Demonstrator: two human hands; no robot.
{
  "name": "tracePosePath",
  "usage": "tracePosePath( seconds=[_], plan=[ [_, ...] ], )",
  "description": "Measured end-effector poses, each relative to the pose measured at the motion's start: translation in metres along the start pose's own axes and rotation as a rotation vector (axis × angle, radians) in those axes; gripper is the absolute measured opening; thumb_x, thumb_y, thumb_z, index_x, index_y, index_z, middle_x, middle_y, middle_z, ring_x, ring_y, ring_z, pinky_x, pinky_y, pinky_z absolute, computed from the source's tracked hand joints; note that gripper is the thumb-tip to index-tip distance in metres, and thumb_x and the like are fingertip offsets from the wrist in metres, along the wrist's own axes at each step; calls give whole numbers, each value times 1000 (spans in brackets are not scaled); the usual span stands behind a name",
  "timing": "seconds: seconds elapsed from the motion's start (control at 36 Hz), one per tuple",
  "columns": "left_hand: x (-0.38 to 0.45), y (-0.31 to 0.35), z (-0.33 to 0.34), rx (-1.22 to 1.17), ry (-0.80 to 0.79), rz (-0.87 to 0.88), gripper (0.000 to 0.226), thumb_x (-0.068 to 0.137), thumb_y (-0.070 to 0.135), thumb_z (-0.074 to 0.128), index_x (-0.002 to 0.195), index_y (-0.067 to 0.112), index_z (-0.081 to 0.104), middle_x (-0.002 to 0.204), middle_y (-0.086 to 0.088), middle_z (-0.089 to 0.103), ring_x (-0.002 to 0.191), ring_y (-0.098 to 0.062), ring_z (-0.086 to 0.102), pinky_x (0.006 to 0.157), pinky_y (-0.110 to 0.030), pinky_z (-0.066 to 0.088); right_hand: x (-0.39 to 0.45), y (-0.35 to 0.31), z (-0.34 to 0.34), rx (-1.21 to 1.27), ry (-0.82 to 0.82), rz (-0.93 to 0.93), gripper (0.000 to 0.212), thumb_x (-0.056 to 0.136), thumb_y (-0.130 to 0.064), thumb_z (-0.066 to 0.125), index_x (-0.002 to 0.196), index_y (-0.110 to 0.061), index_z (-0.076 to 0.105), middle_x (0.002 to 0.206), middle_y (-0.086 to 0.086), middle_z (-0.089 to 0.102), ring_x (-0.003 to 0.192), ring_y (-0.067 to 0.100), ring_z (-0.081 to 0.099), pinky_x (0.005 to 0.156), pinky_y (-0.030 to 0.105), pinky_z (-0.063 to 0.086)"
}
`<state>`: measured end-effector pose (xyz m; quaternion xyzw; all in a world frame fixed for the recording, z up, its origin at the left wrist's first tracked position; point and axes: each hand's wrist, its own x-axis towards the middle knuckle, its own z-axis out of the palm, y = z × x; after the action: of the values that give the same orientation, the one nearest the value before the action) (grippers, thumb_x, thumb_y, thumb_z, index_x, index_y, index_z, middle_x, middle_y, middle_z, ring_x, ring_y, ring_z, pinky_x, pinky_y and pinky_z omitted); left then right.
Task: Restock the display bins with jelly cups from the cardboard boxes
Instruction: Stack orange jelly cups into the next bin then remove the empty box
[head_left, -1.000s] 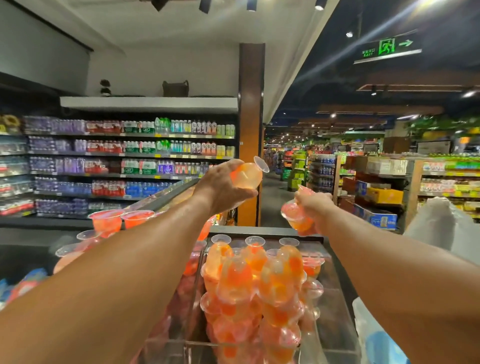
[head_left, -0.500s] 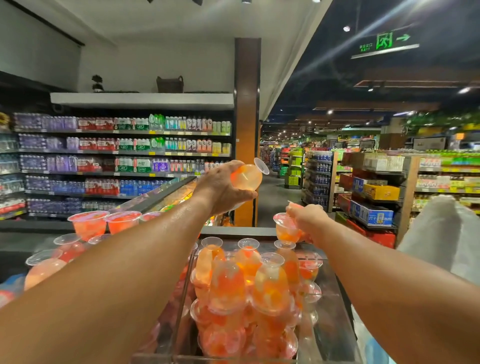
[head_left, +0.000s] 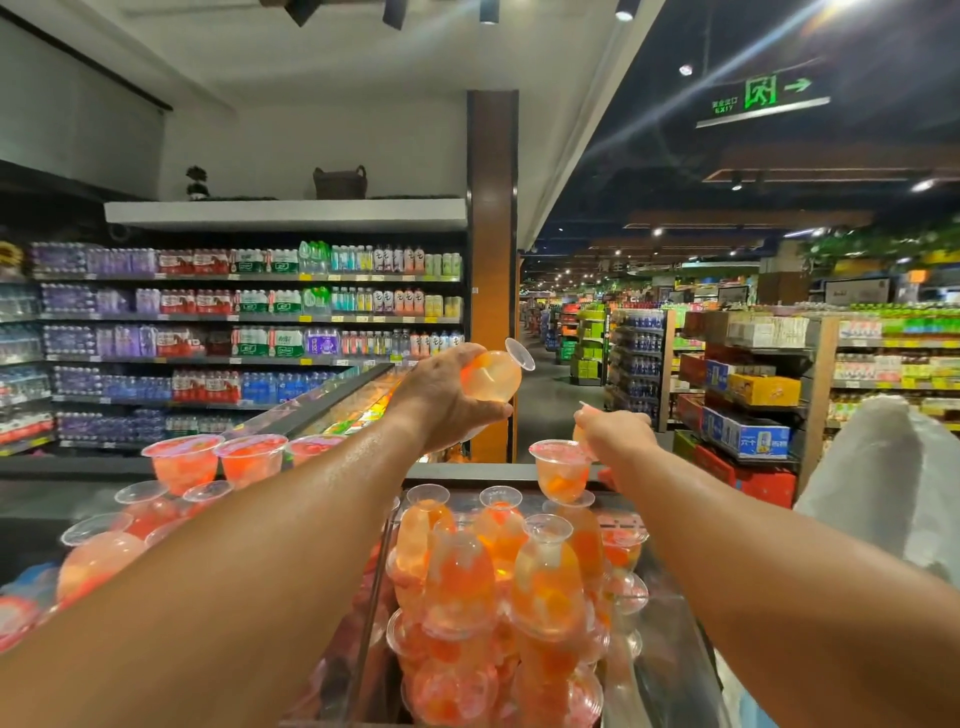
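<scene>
Low centre, the clear bin (head_left: 670, 649) holds piled jelly cups (head_left: 545, 587); above, the right hand (head_left: 615, 434) sets a cup (head_left: 562, 470) on the back row, its grip unclear; the left hand (head_left: 447, 397) clasps another (head_left: 491, 375); a nudge could topple the pile.

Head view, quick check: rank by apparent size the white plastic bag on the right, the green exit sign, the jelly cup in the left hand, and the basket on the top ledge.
1. white plastic bag, though nearness inflates it
2. green exit sign
3. and 4. jelly cup in the left hand and basket look alike; I won't rank them.
</scene>
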<state>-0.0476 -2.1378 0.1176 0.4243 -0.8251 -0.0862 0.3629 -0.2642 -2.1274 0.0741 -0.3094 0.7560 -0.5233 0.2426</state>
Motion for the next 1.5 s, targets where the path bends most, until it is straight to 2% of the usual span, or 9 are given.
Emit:
tracePosePath(
  seconds=[0.33, 0.56, 0.69, 0.86, 1.0, 1.17, 1.31, 1.39, 1.5],
  plan=[
    [-2, 1, -2, 2, 19, -3, 80, 84, 49, 77, 151, 28, 39, 144, -7, 51, 103, -17, 46, 89, -31, 46, -7, 40, -40, -353, 25, -101, 72, 68, -40, 77, 126, -7, 50, 106, 13, 66, 96, 29, 67, 74, 39, 57],
    [-2, 3, 4, 19, 46, -25, 80, 83, 53, 76, 151, 29, 39, 145, -5, 52, 115, -23, 55, 83, -30, 47, -15, 40, -38, -386, 22, -148, 71, 60, -44, 75, 119, -9, 59, 100, 10, 69, 80, 20, 66, 60, 33, 54],
    [-2, 2, 3, 18, 43, -34, 82, 83, 52, 76, 151, 29, 38, 145, -4, 51, 119, -24, 55, 84, -29, 44, -31, 38, -38, -382, 23, -173, 83, 74, -46, 82, 136, -9, 41, 117, 9, 62, 101, 24, 65, 84, 41, 60],
    [-3, 3, 1, 34, 46, -30, 81, 83, 52, 77, 150, 29, 39, 144, -3, 53, 115, -22, 55, 81, -28, 43, -40, 35, -31, -415, 13, -224, 87, 77, -50, 83, 138, -10, 37, 126, 11, 59, 107, 26, 62, 87, 43, 59],
    [-4, 0, -3, 76, 41, -4, 81, 83, 54, 76, 150, 27, 40, 142, -3, 54, 107, -19, 54, 79, -27, 45, -46, 23, -44, -451, -75, -171, 89, 75, -32, 76, 147, -9, 29, 131, 15, 52, 116, 31, 56, 95, 47, 55],
    [-3, -3, -5, 205, 30, 47, 79, 81, 54, 78, 147, 31, 42, 141, 1, 54, 118, -22, 56, 93, -34, 49, -86, -43, -47, -534, -107, -807, 84, 85, -16, 70, 157, -23, 27, 159, 4, 32, 144, 24, 31, 118, 41, 31],
    [1, -2, -2, 236, -26, 159, 48, 79, 44, 80, 113, 35, 47, 114, 5, 60, 94, -14, 55, 89, -34, 53, -108, -85, -16, -656, -332, -872, 84, 83, -25, 82, 152, -26, 35, 150, 5, 42, 130, 25, 46, 102, 36, 42],
    [-1, -6, -3, 175, -39, 172, 54, 77, 39, 83, 123, 29, 56, 115, 9, 59, 100, -14, 55, 89, -31, 49, -106, -86, -13, -752, -360, -863, 68, 85, -26, 80, 144, -23, 46, 136, 5, 54, 109, 18, 50, 85, 28, 40],
    [-4, -11, -2, 108, -64, 168, 66, 70, 35, 91, 127, 26, 60, 122, 6, 64, 107, -17, 59, 95, -34, 48, -103, -80, -14, -872, -351, -844, 57, 83, -32, 81, 134, -20, 59, 123, -1, 62, 105, 20, 57, 84, 33, 48]
  ],
)
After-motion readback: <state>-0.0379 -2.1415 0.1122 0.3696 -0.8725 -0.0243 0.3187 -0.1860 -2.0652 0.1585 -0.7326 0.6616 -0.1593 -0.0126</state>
